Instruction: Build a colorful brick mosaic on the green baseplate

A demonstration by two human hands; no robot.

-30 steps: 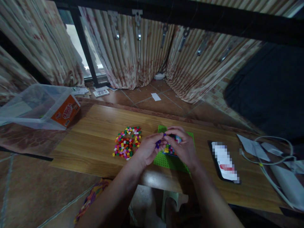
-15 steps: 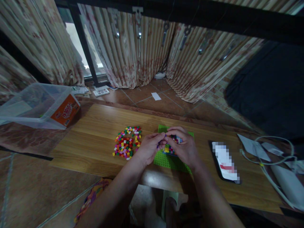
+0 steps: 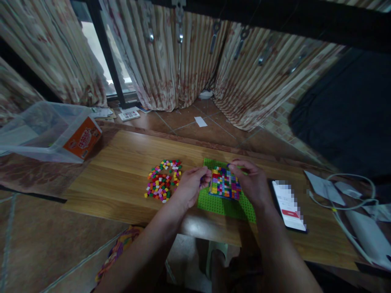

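Bare right hand (image 3: 251, 179) now parted from bare left hand (image 3: 193, 185), multicoloured rectangular panel of small plastic blocks (image 3: 224, 184) now largely uncovered between them, small dark-purple block (image 3: 228, 165) (partly hidden) now in the right hand by the panel's far edge.

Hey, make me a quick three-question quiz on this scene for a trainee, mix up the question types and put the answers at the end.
1. Multiple choice: what colour is the studded baseplate under the multicoloured brick panel? A: red. B: green. C: white.
2. True or false: in the picture, the phone lies left of the loose bricks.
3. Fill in: the ____ hand is nearer the loose bricks.

Key:
1. B.
2. False; the phone lies to the right of the loose bricks.
3. Left; the left hand is nearer.
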